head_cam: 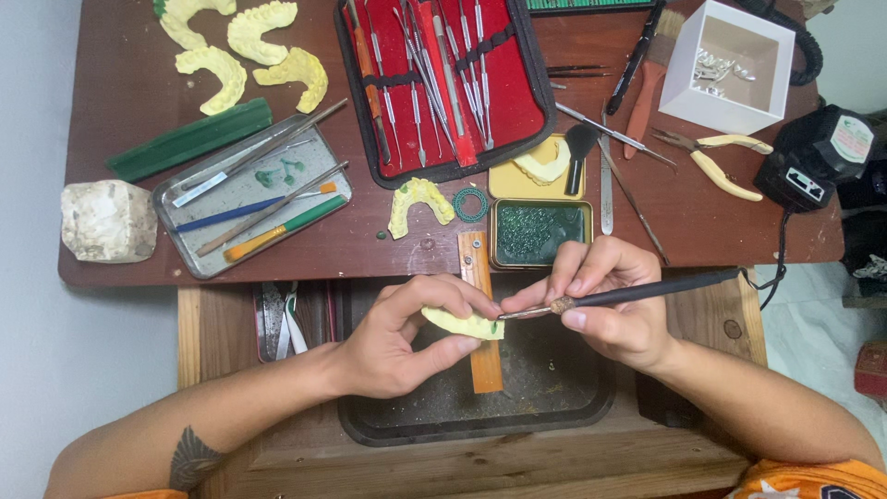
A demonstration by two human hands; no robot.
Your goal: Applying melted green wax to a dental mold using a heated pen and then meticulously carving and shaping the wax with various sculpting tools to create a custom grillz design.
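My left hand point(407, 337) grips a pale yellow dental cast point(467, 325) between thumb and fingers, over a dark tray point(554, 407). My right hand point(610, 300) holds a thin black corded tool point(647, 293) like a pen; its metal tip touches the right end of the cast. A wooden strip point(479, 268) runs under the cast, from the table edge into the tray. Just above my right hand sits an open green tin of wax point(540, 233).
On the brown table lie a red instrument case point(517, 102), several yellow casts point(249, 46), a metal tray of tools point(249, 199), a stone block point(108, 220), a white box point(730, 65), pliers point(716, 162) and a black power unit point(813, 157).
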